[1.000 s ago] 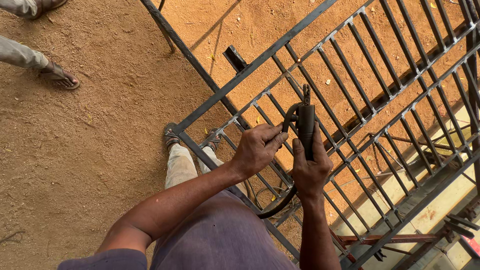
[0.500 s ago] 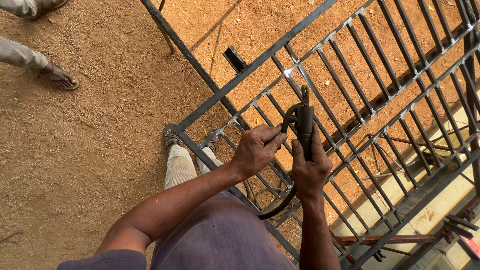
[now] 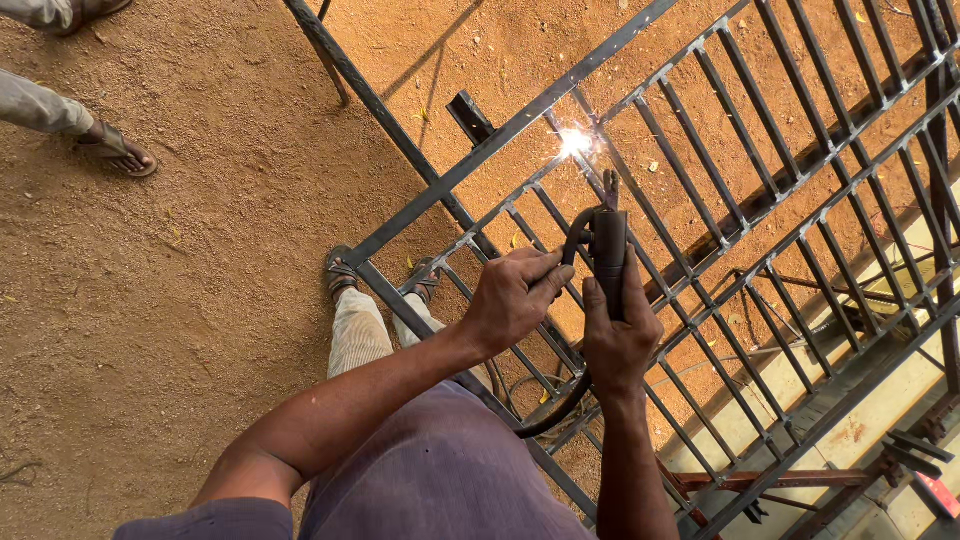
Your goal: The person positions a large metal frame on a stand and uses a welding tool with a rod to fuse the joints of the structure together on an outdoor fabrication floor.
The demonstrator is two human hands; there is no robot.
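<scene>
My right hand (image 3: 620, 335) grips the dark handle of a welding electrode holder (image 3: 607, 240), which points up at a joint of the black metal gate frame (image 3: 480, 155). A bright white spark (image 3: 573, 141) burns where the rod tip meets a bar. My left hand (image 3: 510, 298) is closed around the black welding cable (image 3: 570, 240) just left of the holder. The cable loops down beneath my hands. Both forearms reach in from the bottom of the view.
The gate frame lies raised over reddish dirt ground (image 3: 180, 300). My sandalled feet (image 3: 340, 270) stand at its lower edge. Another person's sandalled foot (image 3: 115, 150) stands at the upper left. Rusty metal bars (image 3: 780, 480) and a concrete edge lie at the lower right.
A welding arc has flared at the joint, growing from a faint glint to a bright spark. Both hands hold about the same position.
</scene>
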